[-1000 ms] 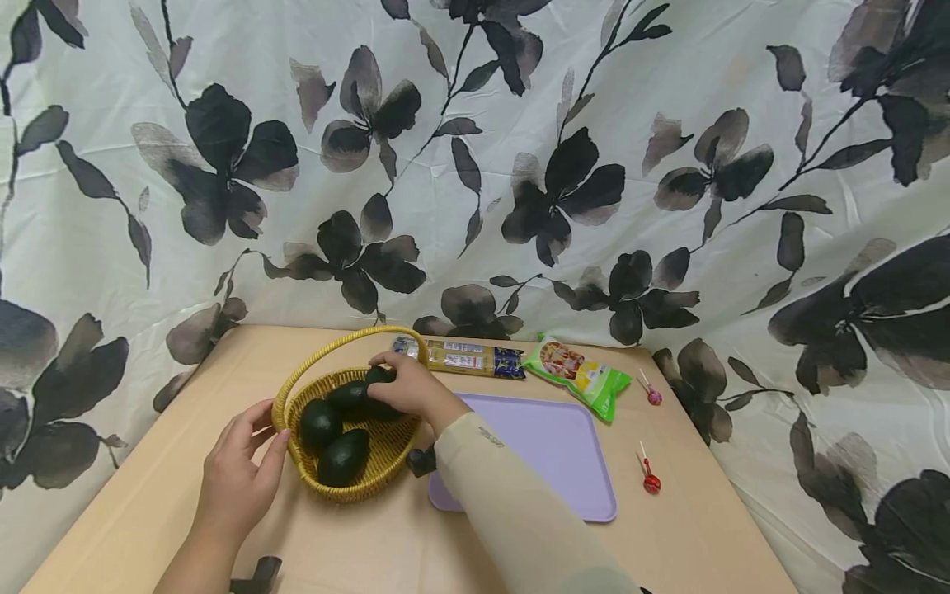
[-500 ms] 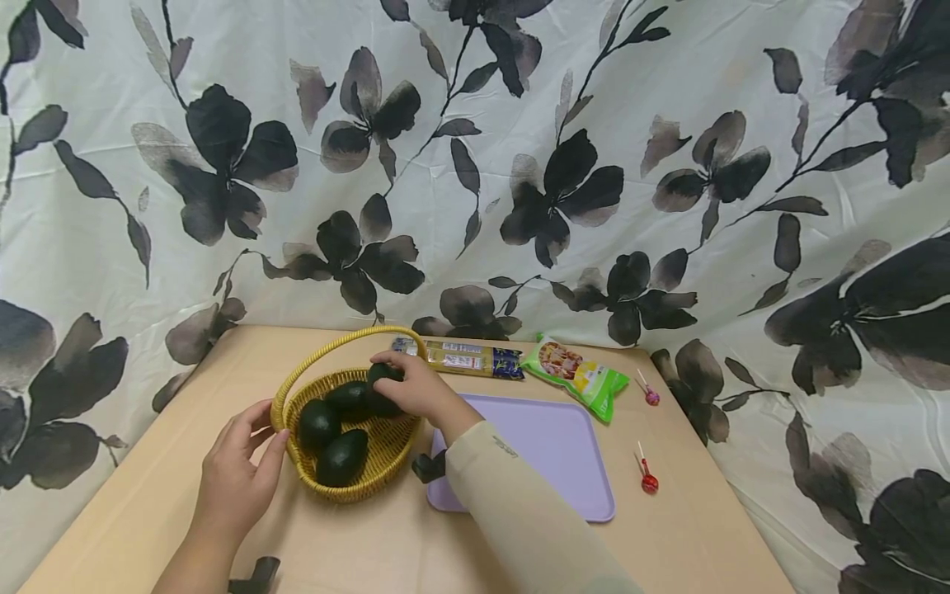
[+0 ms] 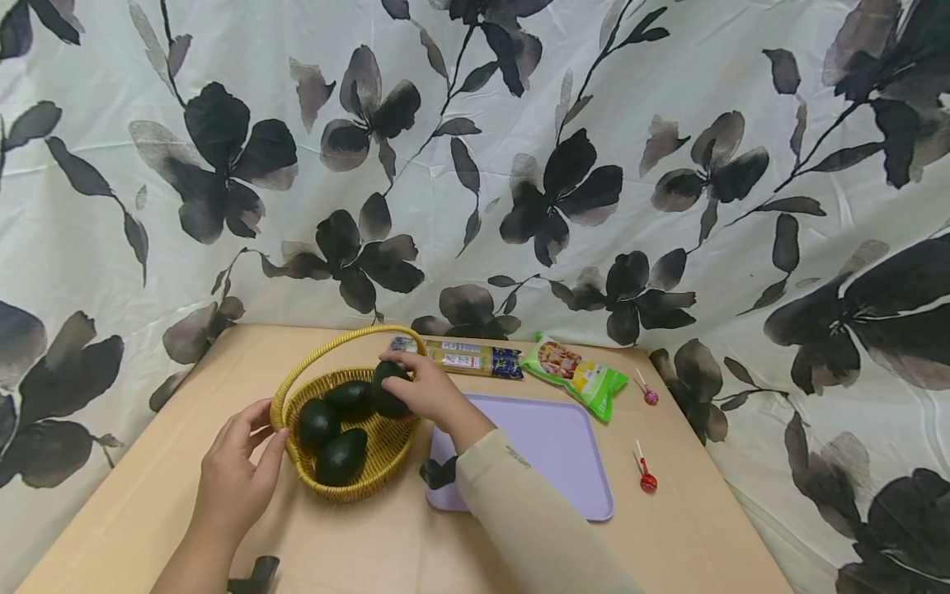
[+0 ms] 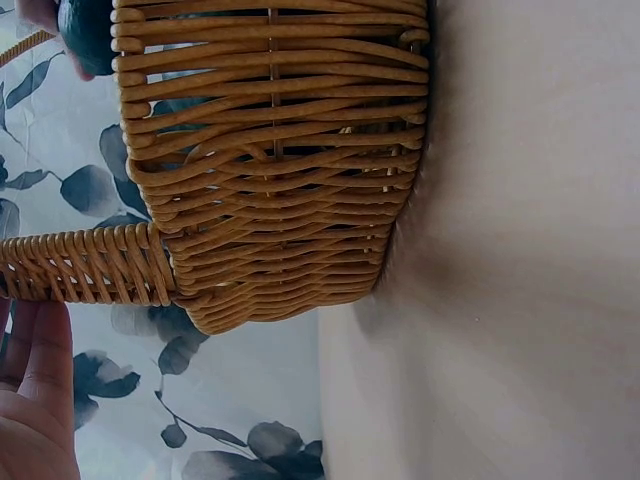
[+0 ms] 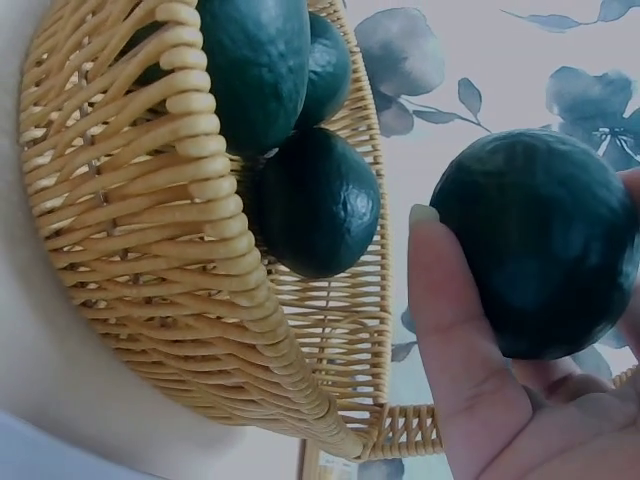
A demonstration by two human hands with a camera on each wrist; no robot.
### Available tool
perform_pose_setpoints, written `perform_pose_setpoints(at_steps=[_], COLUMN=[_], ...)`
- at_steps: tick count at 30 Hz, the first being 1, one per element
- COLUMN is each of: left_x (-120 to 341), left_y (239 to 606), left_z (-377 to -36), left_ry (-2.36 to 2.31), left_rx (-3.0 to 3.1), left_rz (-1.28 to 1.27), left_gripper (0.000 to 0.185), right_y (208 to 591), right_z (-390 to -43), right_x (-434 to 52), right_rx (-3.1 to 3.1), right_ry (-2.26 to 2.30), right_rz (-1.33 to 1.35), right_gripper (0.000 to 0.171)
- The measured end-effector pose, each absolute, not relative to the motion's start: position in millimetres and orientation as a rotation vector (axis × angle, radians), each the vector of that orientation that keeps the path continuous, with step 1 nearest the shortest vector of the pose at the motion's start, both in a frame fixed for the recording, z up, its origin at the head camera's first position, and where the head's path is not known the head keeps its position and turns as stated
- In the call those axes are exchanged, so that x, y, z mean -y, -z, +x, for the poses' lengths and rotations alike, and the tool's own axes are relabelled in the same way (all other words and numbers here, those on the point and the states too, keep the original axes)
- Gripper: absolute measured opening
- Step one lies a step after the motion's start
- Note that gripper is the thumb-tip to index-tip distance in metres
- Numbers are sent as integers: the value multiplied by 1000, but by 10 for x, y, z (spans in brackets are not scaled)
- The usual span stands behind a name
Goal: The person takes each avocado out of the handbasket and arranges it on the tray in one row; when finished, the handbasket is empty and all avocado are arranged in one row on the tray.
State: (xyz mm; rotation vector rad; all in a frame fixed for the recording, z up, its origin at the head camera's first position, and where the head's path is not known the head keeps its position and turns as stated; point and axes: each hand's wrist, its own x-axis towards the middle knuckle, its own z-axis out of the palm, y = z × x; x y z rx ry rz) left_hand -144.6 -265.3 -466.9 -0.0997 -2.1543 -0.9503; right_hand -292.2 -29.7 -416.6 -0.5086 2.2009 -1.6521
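Head view: right hand (image 3: pixel 426 392) grasps an avocado (image 3: pixel 389 388), now lifted slightly above the basket (image 3: pixel 349 491) since a second ago. Left hand (image 3: pixel 239 474), fingers relaxed, rests against the near-left rim. Three avocados remain inside.

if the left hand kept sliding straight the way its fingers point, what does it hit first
The left hand already rests by the wicker basket; its fingers point at the near wall, so that wall comes first, probably right away.

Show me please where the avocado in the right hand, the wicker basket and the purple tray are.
avocado in the right hand (image 5: pixel 535 255), right wrist view, middle of its dark skin.
wicker basket (image 3: pixel 349 492), head view, near outer wall.
purple tray (image 3: pixel 552 450), head view, bare middle of its surface.
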Motion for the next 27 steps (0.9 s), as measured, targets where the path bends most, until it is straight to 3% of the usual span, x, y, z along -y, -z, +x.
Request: perform_pose_setpoints(at_steps=[12, 20, 27], left_x=[2648, 2657, 2645], left_y=[4652, 4649, 4667], left_z=[-1442, -1450, -1446], left_ry=[942, 941, 943], left_rx=[2150, 2159, 2164], left_rz=[-102, -100, -99], left_gripper=[56, 56, 57], right_y=[4142, 4151, 4177], right_z=[-2827, -2810, -2760], right_x=[162, 81, 30], right_rx=[-2130, -2222, -2286], right_ry=[1713, 1642, 1640], right_rz=[-590, -737, -688], right_gripper=[34, 60, 62])
